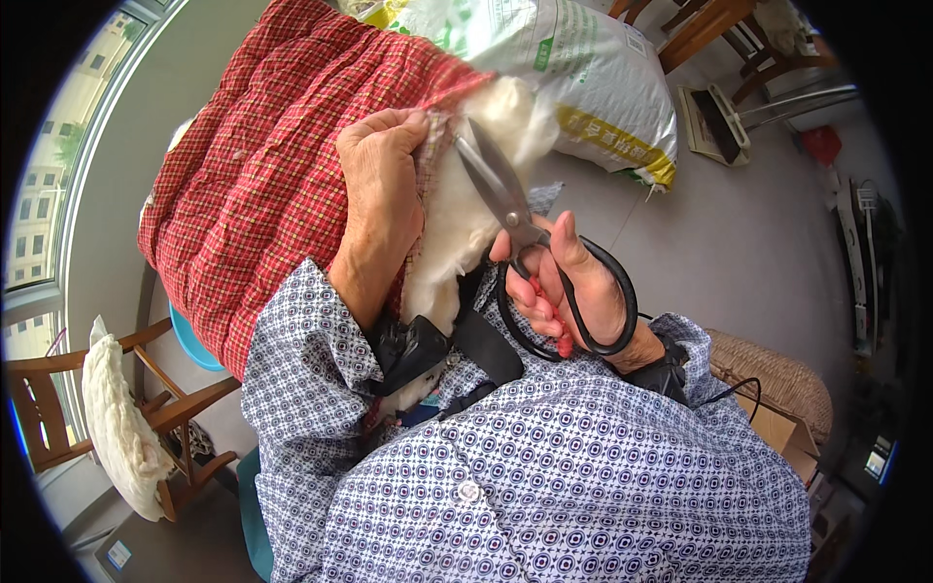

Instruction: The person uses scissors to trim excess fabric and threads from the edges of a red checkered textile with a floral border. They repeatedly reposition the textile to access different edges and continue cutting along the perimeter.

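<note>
My left hand [383, 160] pinches the edge of a red plaid quilted cloth [270, 167], thumb and forefinger together at its folded border. White cotton batting [463, 211] shows along that open edge and bulges out at the top. In my right hand [583, 284] is a pair of scissors [503, 182] with black loop handles, the fingers through and around the loops. Red wrapping covers part of one handle. The blades point up and left, their tips beside the cloth edge near my left fingertips; whether they touch it I cannot tell.
A large white woven sack [583, 80] with printing lies beyond the quilt. On the left, a wooden chair [189, 408] carries a pad of cotton batting [120, 430]. A blue basin [191, 339] shows under the quilt. A woven straw seat [773, 379] stands at right.
</note>
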Demonstrator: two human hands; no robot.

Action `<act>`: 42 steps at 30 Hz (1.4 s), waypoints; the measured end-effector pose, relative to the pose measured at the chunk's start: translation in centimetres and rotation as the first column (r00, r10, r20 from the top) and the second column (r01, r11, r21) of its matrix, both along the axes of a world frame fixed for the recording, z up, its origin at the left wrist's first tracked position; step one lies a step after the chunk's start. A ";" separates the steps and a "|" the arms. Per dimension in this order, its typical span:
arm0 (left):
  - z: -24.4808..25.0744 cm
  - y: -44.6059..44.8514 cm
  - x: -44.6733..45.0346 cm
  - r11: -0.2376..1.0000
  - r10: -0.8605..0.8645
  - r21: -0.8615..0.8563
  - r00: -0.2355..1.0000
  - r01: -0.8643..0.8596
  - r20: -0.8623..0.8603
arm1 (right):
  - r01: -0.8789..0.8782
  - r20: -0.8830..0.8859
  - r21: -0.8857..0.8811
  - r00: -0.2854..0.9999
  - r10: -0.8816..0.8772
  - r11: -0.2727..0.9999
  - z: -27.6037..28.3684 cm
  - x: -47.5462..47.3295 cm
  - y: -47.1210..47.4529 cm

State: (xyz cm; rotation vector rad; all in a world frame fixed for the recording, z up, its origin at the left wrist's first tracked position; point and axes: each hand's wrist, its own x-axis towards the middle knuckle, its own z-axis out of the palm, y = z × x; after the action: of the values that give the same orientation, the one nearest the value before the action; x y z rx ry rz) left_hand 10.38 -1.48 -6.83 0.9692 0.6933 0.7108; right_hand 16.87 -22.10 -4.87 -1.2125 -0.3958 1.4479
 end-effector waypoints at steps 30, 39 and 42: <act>0.1 0.2 0.4 1.000 0.000 -0.005 0.999 -0.001 -0.047 | -0.027 0.058 -0.026 0.998 0.029 0.999 0.0 0.0 -0.3; 0.2 0.2 0.5 1.000 -0.008 -0.001 0.998 0.008 -0.065 | -0.022 0.086 -0.018 0.996 0.024 1.000 0.2 -0.3 -0.1; 0.2 0.1 0.6 1.000 -0.009 0.011 0.997 0.009 -0.074 | -0.033 0.102 -0.015 0.994 0.035 0.999 0.3 -0.2 -0.1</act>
State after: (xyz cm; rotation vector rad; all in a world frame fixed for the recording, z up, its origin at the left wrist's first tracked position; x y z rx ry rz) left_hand 10.96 -1.34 -6.63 1.0123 0.7498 0.6741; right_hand 16.65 -22.22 -4.59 -1.2995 -0.4789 1.4232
